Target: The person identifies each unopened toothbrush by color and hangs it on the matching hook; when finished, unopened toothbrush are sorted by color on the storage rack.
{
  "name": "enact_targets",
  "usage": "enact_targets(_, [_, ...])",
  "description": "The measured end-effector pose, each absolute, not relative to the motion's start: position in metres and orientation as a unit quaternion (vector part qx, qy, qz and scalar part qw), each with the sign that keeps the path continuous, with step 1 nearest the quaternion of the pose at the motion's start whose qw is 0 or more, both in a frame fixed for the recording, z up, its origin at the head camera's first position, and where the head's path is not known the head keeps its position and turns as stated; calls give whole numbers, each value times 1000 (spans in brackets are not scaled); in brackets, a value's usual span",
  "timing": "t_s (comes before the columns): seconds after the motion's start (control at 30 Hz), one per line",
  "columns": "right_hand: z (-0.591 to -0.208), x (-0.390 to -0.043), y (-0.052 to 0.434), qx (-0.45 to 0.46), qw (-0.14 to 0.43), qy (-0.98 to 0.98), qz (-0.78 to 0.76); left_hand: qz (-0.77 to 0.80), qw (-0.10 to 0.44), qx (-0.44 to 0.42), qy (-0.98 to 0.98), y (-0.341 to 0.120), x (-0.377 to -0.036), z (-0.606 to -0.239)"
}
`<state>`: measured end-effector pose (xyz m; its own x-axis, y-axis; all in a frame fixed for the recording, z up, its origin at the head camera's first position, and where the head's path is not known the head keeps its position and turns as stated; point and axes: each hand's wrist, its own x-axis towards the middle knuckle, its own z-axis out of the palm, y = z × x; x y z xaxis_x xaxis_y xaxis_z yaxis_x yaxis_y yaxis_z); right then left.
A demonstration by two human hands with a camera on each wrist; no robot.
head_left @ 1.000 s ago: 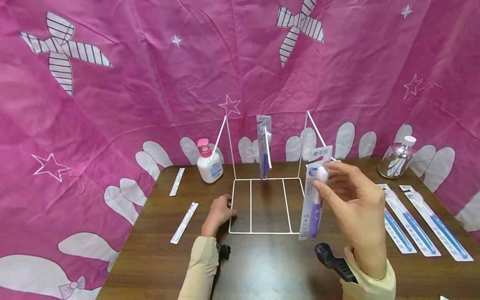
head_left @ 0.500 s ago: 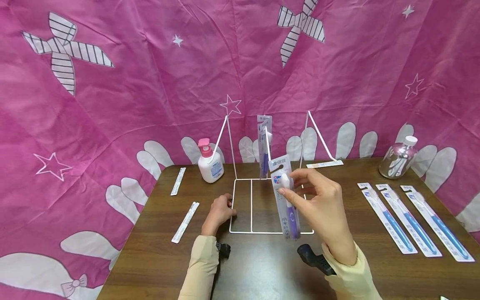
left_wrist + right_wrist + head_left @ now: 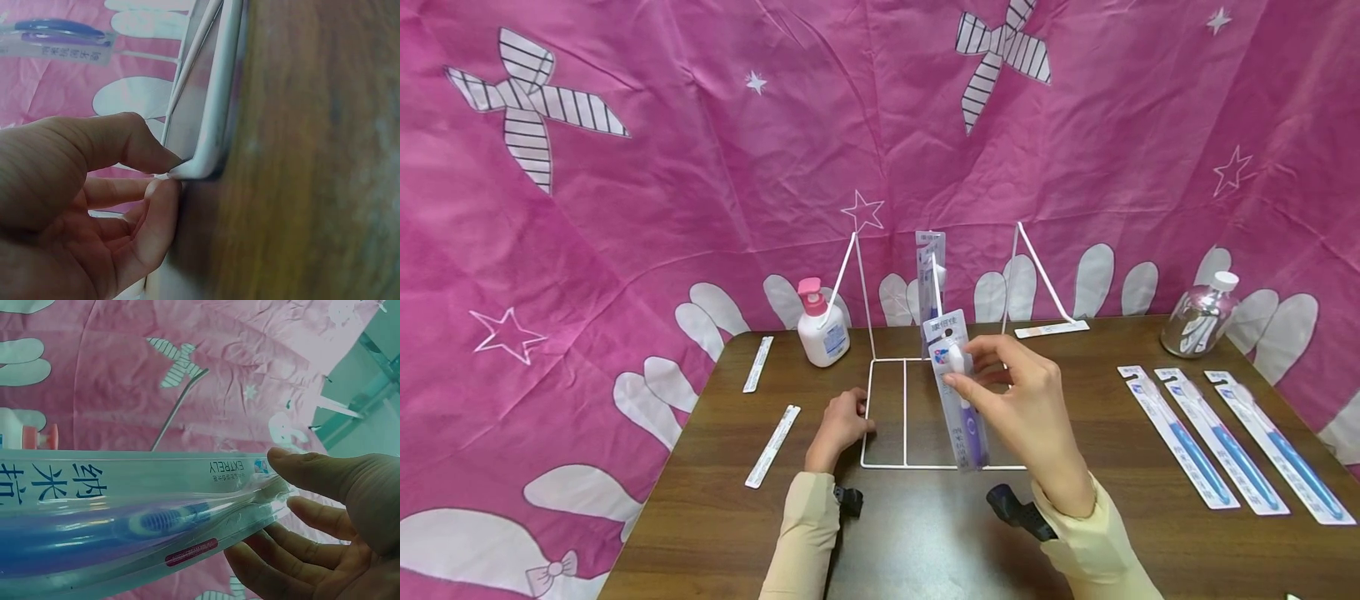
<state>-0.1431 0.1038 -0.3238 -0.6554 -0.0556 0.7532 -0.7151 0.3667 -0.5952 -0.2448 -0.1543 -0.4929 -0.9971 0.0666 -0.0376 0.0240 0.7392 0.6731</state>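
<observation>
My right hand (image 3: 1026, 408) pinches the upper part of a packaged purple toothbrush (image 3: 972, 433), which hangs at a slant in front of the white wire rack (image 3: 906, 417). In the right wrist view its clear blister and white printed card (image 3: 144, 481) fill the lower left, thumb on the near edge and fingers beneath. The card's top, with its hanging slot, overlaps the end of the rack's middle hook (image 3: 937, 287) in the head view. Other packaged toothbrushes (image 3: 929, 250) hang on that hook. My left hand (image 3: 838, 429) pinches the rack's left base wire (image 3: 200, 150) between thumb and index finger.
Three packaged blue toothbrushes (image 3: 1240, 437) lie on the right of the wooden table (image 3: 700, 533). A silvery bottle (image 3: 1198, 321) stands behind them. At the left are a white pump bottle (image 3: 823, 337) and two narrow white packets (image 3: 772, 446). Another packet (image 3: 1051, 330) lies at the back.
My right hand has carried the packaged purple toothbrush leftward from the rack's right side to the middle hook, slowing over the last half second. My left hand stays on the rack.
</observation>
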Motion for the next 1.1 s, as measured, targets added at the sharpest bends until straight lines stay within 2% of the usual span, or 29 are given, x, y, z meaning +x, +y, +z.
enact_targets(0.5, [-336,-159,100,242,324,-777,482,339,24,35,940,-153,-241,-491])
enact_targets(1.1, [-331,-215,93,217,305,-800,469,304,25,37,952,-145,-243,-488])
